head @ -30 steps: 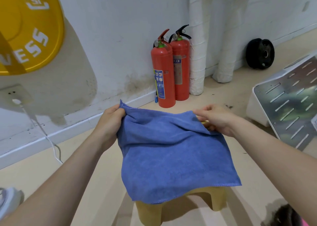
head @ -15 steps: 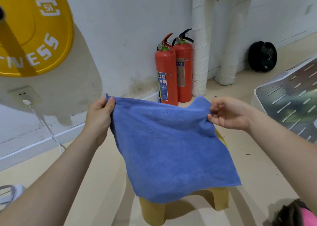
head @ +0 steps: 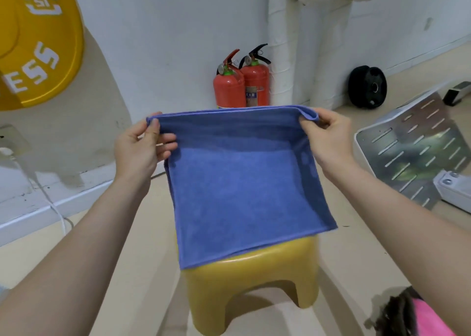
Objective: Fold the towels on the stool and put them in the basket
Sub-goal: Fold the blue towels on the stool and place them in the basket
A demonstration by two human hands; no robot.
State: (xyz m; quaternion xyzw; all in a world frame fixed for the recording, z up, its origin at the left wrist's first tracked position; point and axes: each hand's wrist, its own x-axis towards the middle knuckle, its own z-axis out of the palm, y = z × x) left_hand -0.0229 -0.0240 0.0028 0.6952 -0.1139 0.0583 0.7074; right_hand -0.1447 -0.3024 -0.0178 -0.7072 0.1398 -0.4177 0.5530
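Note:
A blue towel [head: 244, 182] is stretched out in front of me, its near edge lying over the top of a yellow plastic stool [head: 252, 282]. My left hand [head: 139, 149] pinches the towel's far left corner. My right hand [head: 328, 136] pinches its far right corner, where the cloth is bunched into a small fold. The far edge is pulled taut and level between both hands, raised above the stool. No basket is in view.
Two red fire extinguishers [head: 240, 83] stand against the white wall behind the towel. A yellow weight plate [head: 38, 45] is at upper left, a black weight plate [head: 367, 87] at right. A slotted metal platform [head: 418, 152] lies on the floor to the right.
Both hands have moved apart and lifted the towel's far edge, pulling it from a slack bunch into a straight, taut line. The view has tilted down toward the stool.

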